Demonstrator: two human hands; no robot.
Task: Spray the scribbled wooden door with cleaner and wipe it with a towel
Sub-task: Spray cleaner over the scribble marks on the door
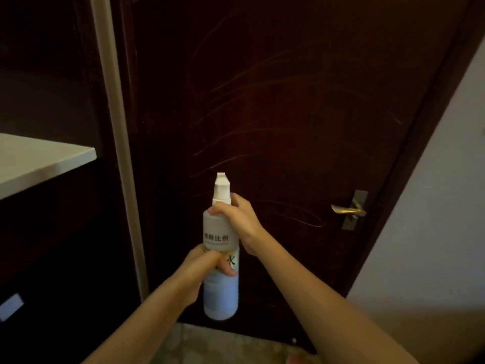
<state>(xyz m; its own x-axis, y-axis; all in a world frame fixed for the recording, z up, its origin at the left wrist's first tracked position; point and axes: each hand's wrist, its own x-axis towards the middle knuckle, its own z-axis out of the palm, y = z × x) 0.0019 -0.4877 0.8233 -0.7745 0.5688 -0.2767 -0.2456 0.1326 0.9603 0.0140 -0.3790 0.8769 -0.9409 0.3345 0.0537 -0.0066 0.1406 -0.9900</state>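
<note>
You grip the white and pale-blue spray bottle (221, 248) upright, left hand (202, 269) wrapping its middle, right hand (236, 216) its shoulder; aim its nozzle squarely at the dark scribbled wooden door (275, 114) just ahead before pressing.

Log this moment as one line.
left hand: grips spray bottle middle | right hand: at bottle neck | door: scribbles, unwiped | towel: not visible

dark brown door (288, 74) with pale orange scribbles (262, 85), white-and-pale-blue spray bottle (221, 285), brass handle (349, 209)
</note>
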